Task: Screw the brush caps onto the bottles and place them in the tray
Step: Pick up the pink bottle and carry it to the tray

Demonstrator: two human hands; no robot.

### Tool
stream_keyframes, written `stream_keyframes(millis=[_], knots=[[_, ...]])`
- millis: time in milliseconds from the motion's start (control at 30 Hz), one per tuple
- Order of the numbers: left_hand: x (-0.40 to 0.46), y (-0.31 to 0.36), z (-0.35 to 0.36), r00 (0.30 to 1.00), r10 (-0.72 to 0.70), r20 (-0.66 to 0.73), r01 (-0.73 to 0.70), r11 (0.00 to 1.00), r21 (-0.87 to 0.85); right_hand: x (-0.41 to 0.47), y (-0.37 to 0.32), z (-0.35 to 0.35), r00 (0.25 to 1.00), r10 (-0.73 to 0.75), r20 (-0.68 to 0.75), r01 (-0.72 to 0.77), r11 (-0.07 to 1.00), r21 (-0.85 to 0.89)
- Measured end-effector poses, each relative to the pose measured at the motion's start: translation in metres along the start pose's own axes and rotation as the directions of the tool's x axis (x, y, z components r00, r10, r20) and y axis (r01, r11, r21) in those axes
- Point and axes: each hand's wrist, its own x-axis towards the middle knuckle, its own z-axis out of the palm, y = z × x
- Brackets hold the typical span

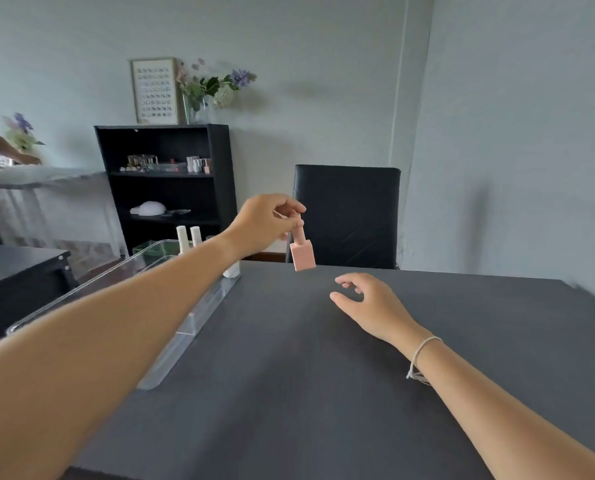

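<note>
Grey walls frame a black shelf [166,188] with small bottles on its upper board, a framed chart [155,91] and a vase of flowers [209,90] on top, and a black chair [346,216] at the far side of my dark table [306,375]. On the table's left edge lies a clear tray [182,341] — two white bottles [189,237] stand at its far end, with another white one partly hidden behind my forearm. My left hand [263,225] reaches out above the table, arm crossing over the tray, fingertips pinched around the cap of a pink bottle [302,252] that hangs tilted in the air, near the tray's far corner. My right hand [367,303] hovers low over the table — fingers loosely curled and spread, holding nothing, a string bracelet [419,358] at the wrist.
</note>
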Motion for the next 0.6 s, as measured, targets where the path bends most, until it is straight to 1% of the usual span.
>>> stream_keyframes(millis=[67, 167, 300, 467, 600], knots=[[-0.004, -0.01, -0.026, 0.998, -0.037, -0.043, 0.036, 0.999, -0.03, 0.009, -0.019, 0.016, 0.999, -0.04, 0.006, 0.039, 0.995, 0.096], [-0.012, -0.027, -0.063, 0.992, -0.082, -0.099, 0.075, 0.995, -0.072, 0.023, -0.049, 0.044, 0.992, -0.123, 0.023, 0.117, 0.979, 0.169], [-0.026, -0.05, -0.109, 0.979, -0.107, -0.176, 0.105, 0.994, -0.018, 0.038, -0.087, 0.08, 0.964, -0.258, 0.068, 0.236, 0.942, 0.238], [-0.04, -0.078, -0.15, 0.969, -0.137, -0.204, 0.154, 0.986, 0.07, 0.051, -0.12, 0.111, 0.91, -0.405, 0.085, 0.372, 0.89, 0.263], [-0.047, -0.1, -0.166, 0.959, -0.164, -0.231, 0.191, 0.976, 0.102, 0.052, -0.121, 0.13, 0.879, -0.47, 0.082, 0.438, 0.863, 0.252]])
